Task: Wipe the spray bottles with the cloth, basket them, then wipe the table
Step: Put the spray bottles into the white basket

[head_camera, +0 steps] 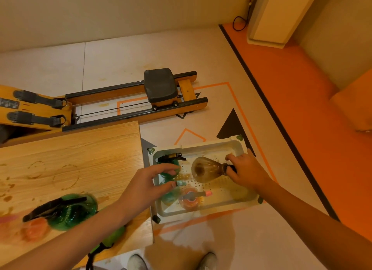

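Right hand (244,172) is wrapped round the neck and black spray head of the amber bottle (203,170). The bottle is tipped on its side over the white basket (203,146), towards the basket's 1 o'clock corner. I can't tell if its belly is touching the basket floor yet.

Left hand (149,184) is over the 9 o'clock side, with the fingers spread and only lightly bent. Its thumb tip is right by a teal nozzle (180,183), but I honestly can't say whether it's pinching that or just hovering.

Already in the basket:
- a green bottle with black trigger (171,156) at 10 o'clock
- a second green one (170,196) at 7
- an orange bottle (190,201) at 6

My guess on handling is thin see-through plastic that looks near empty, so it's light and easy to swing one-handed. The round belly looks smooth and would probably slip or dent if squeezed. The neck under the trigger is the stiff, narrow bit, so that's the place to grab, like the right hand has it. I'd watch the trigger heads, since they could snag each other in there.

Two bottles sit on the worktop (90,149) at the picture's 8 o'clock: a green one (74,211) and a blurry orange one (34,229). The bright green thing (115,234) under the left forearm might be the cloth, but I can't tell.
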A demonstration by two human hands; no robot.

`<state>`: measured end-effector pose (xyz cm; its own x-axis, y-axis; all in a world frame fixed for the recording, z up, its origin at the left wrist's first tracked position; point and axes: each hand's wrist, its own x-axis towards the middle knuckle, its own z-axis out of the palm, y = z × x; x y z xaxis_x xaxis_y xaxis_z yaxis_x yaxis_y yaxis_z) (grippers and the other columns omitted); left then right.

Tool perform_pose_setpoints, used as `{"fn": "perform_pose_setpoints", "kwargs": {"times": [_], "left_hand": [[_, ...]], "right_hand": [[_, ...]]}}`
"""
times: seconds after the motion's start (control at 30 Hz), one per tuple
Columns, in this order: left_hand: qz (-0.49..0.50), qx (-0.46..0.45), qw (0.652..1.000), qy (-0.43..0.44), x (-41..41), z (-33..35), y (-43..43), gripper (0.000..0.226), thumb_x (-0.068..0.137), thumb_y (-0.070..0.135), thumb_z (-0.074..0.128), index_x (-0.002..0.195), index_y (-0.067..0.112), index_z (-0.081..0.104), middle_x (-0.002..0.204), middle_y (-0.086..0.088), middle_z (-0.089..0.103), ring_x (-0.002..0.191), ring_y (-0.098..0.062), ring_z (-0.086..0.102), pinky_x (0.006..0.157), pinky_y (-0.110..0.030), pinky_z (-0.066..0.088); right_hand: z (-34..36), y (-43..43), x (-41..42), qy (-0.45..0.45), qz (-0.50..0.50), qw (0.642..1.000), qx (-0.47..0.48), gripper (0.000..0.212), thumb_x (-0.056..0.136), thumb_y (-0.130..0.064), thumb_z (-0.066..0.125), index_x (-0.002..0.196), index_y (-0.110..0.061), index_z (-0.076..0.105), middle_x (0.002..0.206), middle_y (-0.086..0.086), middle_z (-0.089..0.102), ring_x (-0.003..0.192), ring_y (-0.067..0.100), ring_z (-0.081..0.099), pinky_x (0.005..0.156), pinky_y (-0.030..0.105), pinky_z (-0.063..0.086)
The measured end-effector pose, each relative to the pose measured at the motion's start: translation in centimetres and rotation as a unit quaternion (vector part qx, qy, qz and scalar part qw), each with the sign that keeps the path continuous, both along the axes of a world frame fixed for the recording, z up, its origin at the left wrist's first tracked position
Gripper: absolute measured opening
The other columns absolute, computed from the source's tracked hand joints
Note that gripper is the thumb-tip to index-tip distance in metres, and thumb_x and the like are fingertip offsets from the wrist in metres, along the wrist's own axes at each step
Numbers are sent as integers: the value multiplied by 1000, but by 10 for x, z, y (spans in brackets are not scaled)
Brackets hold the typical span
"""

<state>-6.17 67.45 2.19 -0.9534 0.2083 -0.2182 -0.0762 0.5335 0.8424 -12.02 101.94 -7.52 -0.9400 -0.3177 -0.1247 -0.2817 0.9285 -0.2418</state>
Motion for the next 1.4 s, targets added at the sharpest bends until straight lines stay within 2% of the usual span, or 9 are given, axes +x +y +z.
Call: {"fn": "perform_pose_setpoints", "kwargs": {"times": [0.07, 0.13, 0.23, 0.43, 0.77, 0.9, 1.1, 1.27, 1.4], "left_hand": [[2, -6, 1000, -2, 4, 2, -8, 43, 85, 19, 84, 122, 37, 72, 108, 24, 74, 111, 13, 59, 85, 2, 38], [4, -11, 1000, -6, 8, 5, -18, 43, 86, 23, 83, 123, 41, 70, 111, 31, 71, 114, 14, 58, 88, 2, 37], [9, -14, 1000, -15, 13, 10, -32, 43, 87, 27, 81, 125, 42, 68, 112, 32, 70, 115, 15, 56, 94, -3, 36], [24, -7, 1000, -15, 26, 17, -56, 40, 89, 20, 80, 123, 38, 70, 110, 27, 72, 113, 10, 60, 93, 0, 34], [52, 15, 999, -5, 51, 44, -87, 38, 91, 16, 77, 118, 42, 71, 114, 31, 70, 117, 13, 58, 98, -8, 39], [45, 7, 999, -3, 73, 72, -114, 37, 95, 15, 73, 119, 43, 69, 119, 34, 67, 118, 13, 57, 100, -10, 42], [59, -33, 996, 63, 104, 121, -177, 26, 97, 25, 69, 116, 42, 73, 115, 28, 69, 111, 4, 62, 89, -12, 46], [146, -93, 976, 134, 117, 145, -260, 22, 91, 37, 61, 110, 40, 73, 113, 26, 69, 108, 1, 63, 82, -10, 45], [91, -203, 972, 78, 112, 135, -305, 38, 85, 56, 66, 121, 44, 65, 120, 29, 61, 117, 4, 53, 93, -15, 41]], "right_hand": [[14, -14, -5, 39, 18, 999, -20, 38, 97, -49, 50, 95, -15, 67, 64, 0, 65, 70, 24, 58, 85, 40, 46], [26, -29, -13, -21, 4, 999, -29, 41, 96, -58, 58, 98, -17, 63, 72, 1, 64, 76, 18, 56, 72, 28, 37], [36, -53, -27, -121, 9, 993, -1, 47, 90, -68, 60, 96, -22, 56, 76, -4, 61, 71, 13, 56, 58, 28, 40], [39, -92, -41, -107, 56, 990, 67, 23, 90, -44, 72, 103, -29, 61, 102, -4, 70, 94, 18, 64, 78, 34, 56], [58, -113, -30, -152, 21, 987, 36, 27, 92, -38, 73, 117, -34, 67, 111, -9, 70, 100, 13, 62, 82, 27, 52], [78, -111, -21, -96, 35, 992, 68, 45, 93, -49, 69, 134, -33, 62, 129, -7, 67, 114, 15, 62, 82, 24, 45], [153, -175, 6, 23, 8, 992, -125, 31, 99, -31, 62, 127, -22, 68, 126, 2, 65, 118, 24, 58, 93, 37, 46], [211, -296, 30, -34, 169, 951, -257, 30, 101, -41, 53, 119, -25, 71, 106, -14, 68, 102, 6, 58, 88, 31, 48], [214, -368, 45, -152, 270, 941, -138, 50, 95, -57, 57, 139, -33, 58, 129, -10, 60, 120, 10, 49, 100, 37, 45]]}}
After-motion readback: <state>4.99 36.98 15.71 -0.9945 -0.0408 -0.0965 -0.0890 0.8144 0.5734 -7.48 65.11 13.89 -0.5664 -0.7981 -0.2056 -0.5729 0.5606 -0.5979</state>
